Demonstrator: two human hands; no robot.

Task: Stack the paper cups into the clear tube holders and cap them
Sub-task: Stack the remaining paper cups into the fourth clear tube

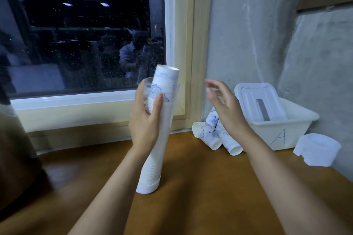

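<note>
Tube (152,158) (clear, cylindrical) — left grip (145,120) holds.

One legible mark: a single hand-drawn capital "A" in thin dark strokes, on the front wall of the white plastic bin (261,133), which stands at the back right of the wooden table (210,187). The blue print on the paper cups, both the loose cups (210,137) lying just beside the bin and the stacked cups (166,76) in the clear tube holder (155,158), reads as a drawn pattern only. No letters, numbers or brand can be made out on them.
</note>
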